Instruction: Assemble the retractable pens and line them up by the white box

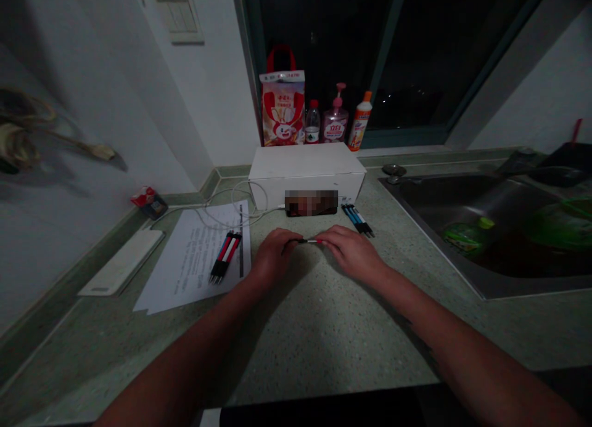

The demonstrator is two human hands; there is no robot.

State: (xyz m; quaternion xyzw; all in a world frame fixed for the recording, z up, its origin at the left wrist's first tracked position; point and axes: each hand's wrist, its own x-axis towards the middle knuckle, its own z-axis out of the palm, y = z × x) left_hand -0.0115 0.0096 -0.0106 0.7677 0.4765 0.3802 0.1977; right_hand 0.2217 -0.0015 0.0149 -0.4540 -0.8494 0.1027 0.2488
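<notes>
Left hand (275,256) and right hand (351,252) pinch a slim pen (309,241) between their fingertips, both grips closed, one at each end. The pen, black with a red band, lies with its long axis crosswise, just above the speckled green countertop (324,328), equally near both hands. Black-and-red pens (224,256) lie bundled on a sheet of printed paper (189,260) left of the left hand; blue-and-black pens (357,220) lie beyond the right hand, beside a white cardboard box (305,174).
</notes>
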